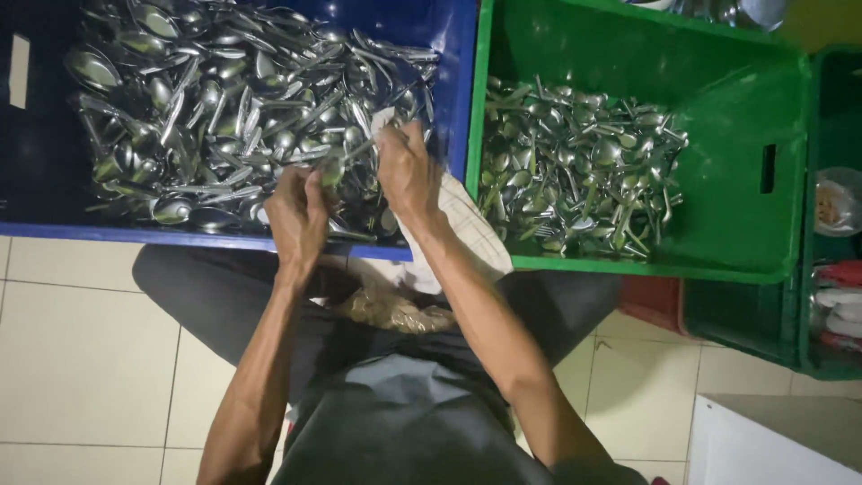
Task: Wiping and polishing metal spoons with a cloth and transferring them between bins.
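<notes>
A blue crate [453, 54] in front of me is heaped with steel spoons [224, 99]. Over its near right corner, my left hand [299, 216] grips a spoon [334, 166] by its lower end. My right hand [409, 171] holds a white checked cloth [462, 224] pressed against that spoon's upper part. The cloth hangs down over the crate's front edge toward my lap. A green crate [745, 117] to the right holds a smaller pile of spoons [575, 171].
A crumpled clear plastic bag [395, 310] lies in my lap. More green crates [831, 216] with packets stand at the far right, a red bin [651, 301] below them. A white surface [772, 445] sits at the bottom right. Pale floor tiles [81, 359] lie on the left.
</notes>
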